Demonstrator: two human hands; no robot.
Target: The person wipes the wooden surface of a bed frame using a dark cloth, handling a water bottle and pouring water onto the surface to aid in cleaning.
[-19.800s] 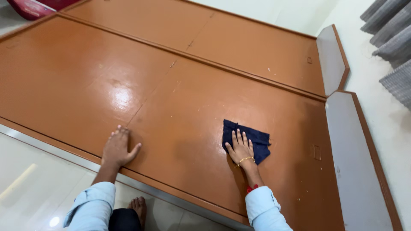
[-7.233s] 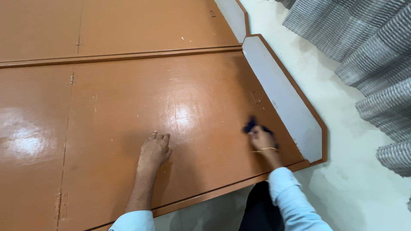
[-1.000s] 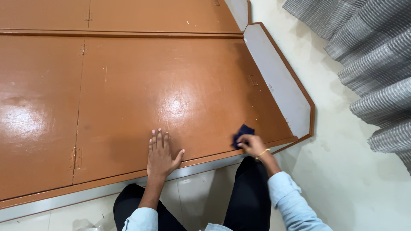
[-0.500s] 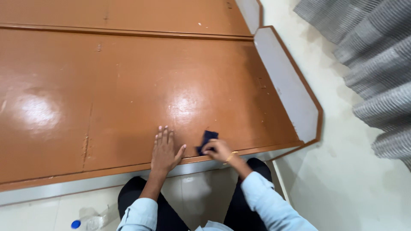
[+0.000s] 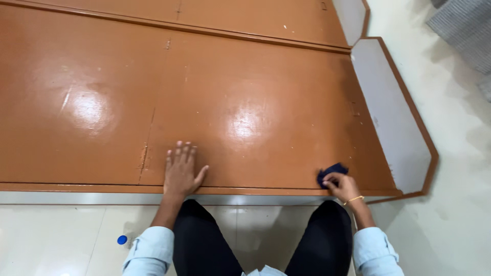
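Big brown panel [image 5: 215, 92], glossy, lies flat on the pale tiled floor [image 5: 56, 235] w/ a grey edge strip along its near side; a second brown panel sits just beyond it, and a grey side flap [image 5: 391, 112] angles off its right end. Grey ribbed curtain [image 5: 463, 25] hangs past the flap, top right. Person crouches at the panel's near edge, dark trousers, light-blue sleeves.

Left hand [image 5: 180, 171] rests palm-down on the panel near its front edge, fingers [image 5: 180, 152] straight and close together, thumb out to the side: bracing, holding nothing.

Right hand [image 5: 341, 186] at the panel's near right corner, fingers curled and pinching a bunched dark-blue cloth [image 5: 330, 173], pressed onto the surface just inside the front edge, near the grey flap.

Progress, judging by the shine: middle of the panel gleams under the light, prob. already wiped; small pale specks show across it, esp. toward the far seam. Wiping looks to be at the corner/edge stage. Can't tell if the far panel is done.

Smallest: blue bottle cap [image 5: 121, 239] on the floor, just left of the left sleeve.
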